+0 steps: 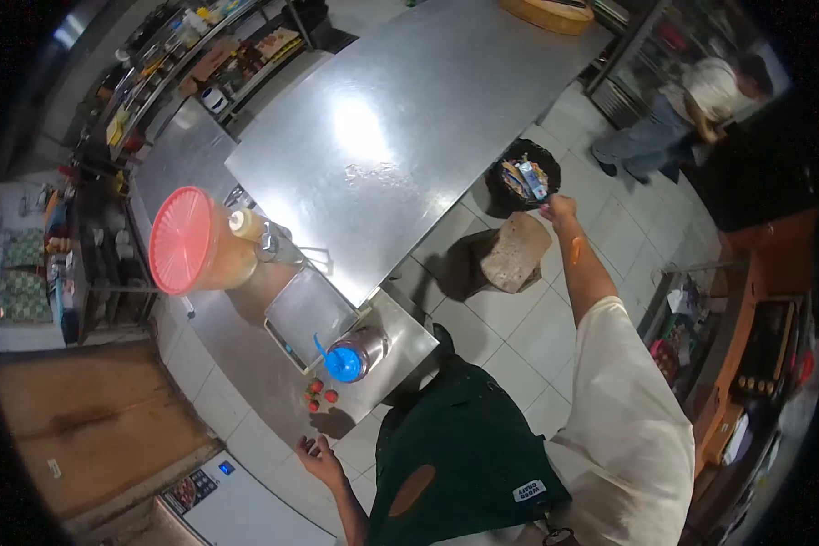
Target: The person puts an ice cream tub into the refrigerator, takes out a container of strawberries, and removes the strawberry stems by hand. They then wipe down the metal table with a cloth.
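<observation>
My right hand reaches out to the rim of a round bin with a dark liner. Its closed fingers meet the near end of a blue-and-white packet, which lies over the other waste in the bin. On the left, my left hand hovers just off the steel counter's edge, fingers apart and with nothing in them. Several strawberries lie on the counter near that hand. Beside them stands a clear jar with a blue lid.
A wooden stump stands on the tiled floor by the bin. A large steel table stretches ahead. A tub with a red lid, a squeeze bottle and a metal tray crowd the counter. Another person bends at the far right.
</observation>
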A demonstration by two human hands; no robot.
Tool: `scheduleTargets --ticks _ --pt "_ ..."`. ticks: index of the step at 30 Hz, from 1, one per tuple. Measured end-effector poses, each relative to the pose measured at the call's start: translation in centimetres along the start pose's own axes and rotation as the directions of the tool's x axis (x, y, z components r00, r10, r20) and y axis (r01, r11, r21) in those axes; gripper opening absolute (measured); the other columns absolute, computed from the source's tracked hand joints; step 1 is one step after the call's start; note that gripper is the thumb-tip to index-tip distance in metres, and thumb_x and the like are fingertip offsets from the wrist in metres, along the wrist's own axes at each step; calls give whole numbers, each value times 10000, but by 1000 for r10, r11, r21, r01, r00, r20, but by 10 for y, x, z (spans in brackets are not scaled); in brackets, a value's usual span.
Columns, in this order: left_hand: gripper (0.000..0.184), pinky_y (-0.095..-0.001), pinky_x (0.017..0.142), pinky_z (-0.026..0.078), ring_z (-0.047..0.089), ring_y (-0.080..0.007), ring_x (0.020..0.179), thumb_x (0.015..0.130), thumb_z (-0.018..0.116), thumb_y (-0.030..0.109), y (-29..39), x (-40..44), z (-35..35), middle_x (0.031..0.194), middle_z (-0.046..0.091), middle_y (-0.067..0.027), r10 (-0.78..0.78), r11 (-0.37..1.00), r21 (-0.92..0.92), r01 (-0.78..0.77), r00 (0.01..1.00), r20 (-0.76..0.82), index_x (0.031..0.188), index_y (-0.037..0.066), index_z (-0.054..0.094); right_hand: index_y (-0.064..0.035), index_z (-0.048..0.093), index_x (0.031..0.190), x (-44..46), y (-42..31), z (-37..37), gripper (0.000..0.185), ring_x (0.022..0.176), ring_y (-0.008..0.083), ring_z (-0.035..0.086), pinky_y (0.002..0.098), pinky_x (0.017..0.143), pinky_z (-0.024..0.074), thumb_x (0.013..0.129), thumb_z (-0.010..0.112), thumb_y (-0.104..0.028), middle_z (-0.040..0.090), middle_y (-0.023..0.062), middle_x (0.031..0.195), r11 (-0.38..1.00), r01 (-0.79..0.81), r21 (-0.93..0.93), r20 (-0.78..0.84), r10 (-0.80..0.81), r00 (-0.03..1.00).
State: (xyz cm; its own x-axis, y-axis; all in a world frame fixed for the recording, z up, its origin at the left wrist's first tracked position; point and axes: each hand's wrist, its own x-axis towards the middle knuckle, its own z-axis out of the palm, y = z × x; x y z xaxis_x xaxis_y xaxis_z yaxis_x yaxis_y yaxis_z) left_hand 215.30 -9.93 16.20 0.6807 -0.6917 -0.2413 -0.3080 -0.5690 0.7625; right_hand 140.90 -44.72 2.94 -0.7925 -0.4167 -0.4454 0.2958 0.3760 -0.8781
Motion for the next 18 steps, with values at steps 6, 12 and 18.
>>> scheduleTargets --ticks 6,12,18 --pt "702 -413 840 574 641 -309 1040 874 867 253 -16 11 16 1263 596 -224 210 966 163 -202 977 -29 1404 -50 521 -23 721 862 -88 50 -3 278 548 189 664 365 501 523 1012 610 -228 689 73 703 778 401 -483 434 -185 882" --pt "1051 -539 1053 479 568 -460 1254 679 973 505 20 28 35 1322 598 -307 274 874 411 -259 962 23 1401 -103 511 18 664 1182 -219 141 -56 277 679 190 739 343 606 592 950 621 -127 758 129 838 642 439 -629 760 390 520" --pt "1258 -558 1006 490 557 -460 1227 637 930 657 44 44 60 1369 542 -290 157 849 512 -131 988 -8 1546 -28 393 9 640 1243 -267 201 -114 296 687 193 744 337 590 584 974 626 -115 760 144 845 692 375 -617 772 439 460"
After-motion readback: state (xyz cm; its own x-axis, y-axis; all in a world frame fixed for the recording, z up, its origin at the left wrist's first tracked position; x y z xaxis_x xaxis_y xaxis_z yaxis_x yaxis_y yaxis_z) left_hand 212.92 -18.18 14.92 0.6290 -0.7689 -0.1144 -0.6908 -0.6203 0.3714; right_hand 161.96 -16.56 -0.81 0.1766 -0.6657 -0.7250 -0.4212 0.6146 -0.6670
